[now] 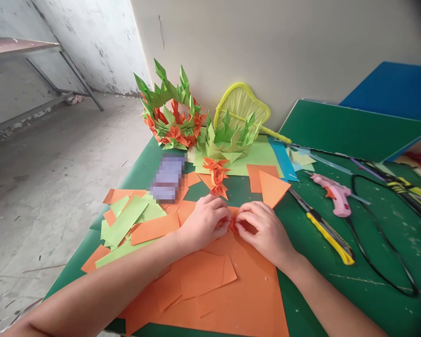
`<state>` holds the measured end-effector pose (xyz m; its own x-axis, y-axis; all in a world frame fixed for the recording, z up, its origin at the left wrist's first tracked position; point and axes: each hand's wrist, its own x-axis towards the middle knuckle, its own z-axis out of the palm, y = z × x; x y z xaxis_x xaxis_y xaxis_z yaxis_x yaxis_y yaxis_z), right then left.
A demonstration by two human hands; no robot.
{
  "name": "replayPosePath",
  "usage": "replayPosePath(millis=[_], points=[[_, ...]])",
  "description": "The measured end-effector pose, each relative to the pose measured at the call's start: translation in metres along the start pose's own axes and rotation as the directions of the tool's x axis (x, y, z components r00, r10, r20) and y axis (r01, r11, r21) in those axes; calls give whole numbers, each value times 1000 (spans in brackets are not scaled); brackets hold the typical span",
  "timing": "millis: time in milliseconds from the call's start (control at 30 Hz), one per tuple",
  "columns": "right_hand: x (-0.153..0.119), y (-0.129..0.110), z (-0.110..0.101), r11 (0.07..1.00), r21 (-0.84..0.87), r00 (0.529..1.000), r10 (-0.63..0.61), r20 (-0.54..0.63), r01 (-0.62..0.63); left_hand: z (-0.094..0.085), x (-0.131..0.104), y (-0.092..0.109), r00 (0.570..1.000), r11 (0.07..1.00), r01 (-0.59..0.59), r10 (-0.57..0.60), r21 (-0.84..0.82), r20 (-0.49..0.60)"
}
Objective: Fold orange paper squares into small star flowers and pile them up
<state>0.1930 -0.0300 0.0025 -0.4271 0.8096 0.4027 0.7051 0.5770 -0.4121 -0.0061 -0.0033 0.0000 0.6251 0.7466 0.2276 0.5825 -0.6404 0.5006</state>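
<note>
Between my fingertips is a small orange folded paper flower (233,225), pinched from both sides. My left hand (207,222) closes on its left edge, and my right hand (263,224) grips its right edge; the fingers hide part of it. Under both hands lies a large orange paper sheet (252,290) with smaller orange pieces (206,276) on it. Just beyond my hands, several finished orange paper flowers (218,177) stand in a row. Behind them sits a light green folded paper crown (231,142). A taller green and orange paper crown (173,126) is at the back left.
Green and orange paper scraps (126,220) pile up at left, near a blurred-out rectangular item (168,178). On the right lie a yellow utility knife (328,234) and a pink glue gun (337,194) with a looping black cord. A yellow-framed fan-shaped object (243,105) leans on the wall.
</note>
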Motion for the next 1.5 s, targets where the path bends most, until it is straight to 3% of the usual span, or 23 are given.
replayPosePath(millis=[333,667,933,1100,1333,1500], points=[[1,-5,8,997,72,1000,17,11,-17,2,1,7,999,992,19,-24,122,36],[0,-2,9,998,60,1000,6,5,-6,-1,0,7,995,995,91,-93,45,38],[-1,1,12,997,-78,999,-29,-44,25,4,-2,2,997,992,68,-62,109,-55],[2,3,1,996,-91,988,-25,-152,11,-3,-1,3,982,987,146,-135,70,-132],[-2,46,-23,930,-266,896,124,-426,-255,-13,2,-11,900,955,287,-242,74,-362],[-7,64,-23,909,-206,894,276,-354,-363,-17,4,-21,861,922,363,-276,134,-428]])
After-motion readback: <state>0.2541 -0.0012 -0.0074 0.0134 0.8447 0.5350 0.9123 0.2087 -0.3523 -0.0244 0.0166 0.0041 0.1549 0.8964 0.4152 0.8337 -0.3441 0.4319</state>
